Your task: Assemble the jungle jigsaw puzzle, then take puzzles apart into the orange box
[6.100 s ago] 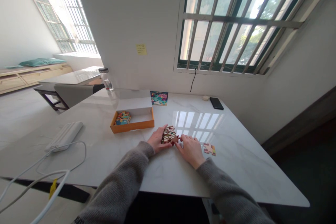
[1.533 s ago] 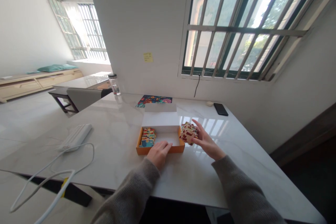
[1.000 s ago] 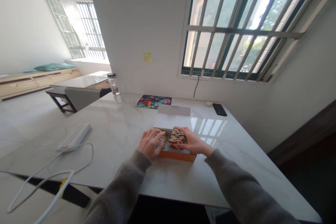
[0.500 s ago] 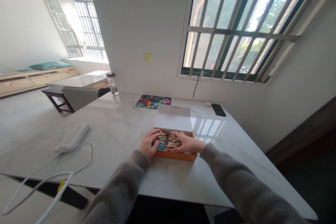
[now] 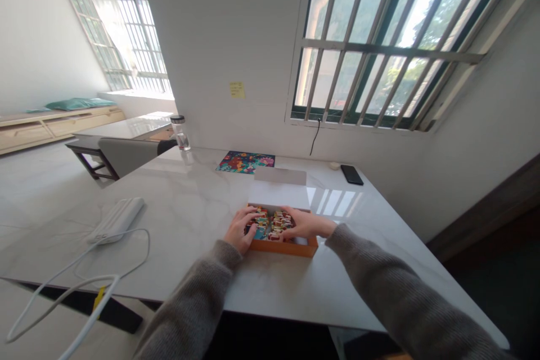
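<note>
An orange-sided box [image 5: 278, 247] stands near the table's front edge, its white lid flap [image 5: 280, 175] folded back behind it. Inside lie many small colourful puzzle-like pieces [image 5: 280, 226] in two upright-looking groups, with a narrow gap between them. My left hand [image 5: 242, 230] reaches over the box's left side, thumb and fingers curved round the left group. From the right, my right hand [image 5: 300, 224] curves its thumb and fingers round the right group. Bare box floor shows beside that group, under my right hand.
The white marbled table [image 5: 181, 202] bears a colourful picture sheet [image 5: 244, 162] at the back, a black phone [image 5: 351, 175] at the back right and a glass bottle [image 5: 181, 134] at the back left. A white power strip [image 5: 118, 219] with looping cables lies on the left.
My right hand has shifted slightly right with the right group of pieces, and the gap between the groups looks wider. My left hand has hardly moved.
</note>
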`<state>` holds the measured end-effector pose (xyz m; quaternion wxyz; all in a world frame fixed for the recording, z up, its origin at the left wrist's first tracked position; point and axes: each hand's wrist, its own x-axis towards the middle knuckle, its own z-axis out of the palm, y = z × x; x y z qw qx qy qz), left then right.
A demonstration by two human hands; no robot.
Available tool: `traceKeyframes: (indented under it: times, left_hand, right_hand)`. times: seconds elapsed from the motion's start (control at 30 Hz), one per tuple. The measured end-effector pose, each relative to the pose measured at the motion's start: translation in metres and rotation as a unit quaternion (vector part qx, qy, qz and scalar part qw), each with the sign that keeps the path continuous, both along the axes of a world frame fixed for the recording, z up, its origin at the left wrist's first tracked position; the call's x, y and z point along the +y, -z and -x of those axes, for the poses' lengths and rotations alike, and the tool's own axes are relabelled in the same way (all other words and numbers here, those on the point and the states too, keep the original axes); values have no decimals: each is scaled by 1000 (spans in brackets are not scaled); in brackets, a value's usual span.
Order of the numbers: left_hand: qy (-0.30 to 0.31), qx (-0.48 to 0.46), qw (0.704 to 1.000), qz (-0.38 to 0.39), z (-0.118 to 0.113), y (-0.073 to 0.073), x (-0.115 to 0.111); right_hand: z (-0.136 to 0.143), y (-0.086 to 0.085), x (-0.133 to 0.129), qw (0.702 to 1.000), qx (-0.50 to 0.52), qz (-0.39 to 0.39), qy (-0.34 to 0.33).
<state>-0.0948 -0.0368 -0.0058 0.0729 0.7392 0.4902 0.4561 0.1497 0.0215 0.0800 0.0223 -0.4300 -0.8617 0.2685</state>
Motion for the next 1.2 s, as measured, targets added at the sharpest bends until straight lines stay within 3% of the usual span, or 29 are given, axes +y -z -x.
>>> traceKeyframes:
  times: [0.17,0.37,0.53,0.77,1.07,1.2]
  left_hand:
    - [1,3,1000,2,0,-2,-2]
    - [4,-1,1000,-11,0,0,-1]
    - [7,0,1000,-9,1,2,1]
    - [2,-6,1000,-6,-2,5,1]
    - [7,-4,1000,-8,-2,4,1]
    - [3,-4,1000,-4,-3,4,0]
  right_hand:
    - [-11,-13,-8,989,-117,-88,26]
    - [-18,-2,-24,929,-225,-260,-134]
    - [-14,4,-16,914,-263,-249,-184]
    - [1,15,-6,897,-215,-288,-256]
    - [-3,8,-11,916,-229,-273,-182]
    - [1,11,-12,916,-221,-272,-193]
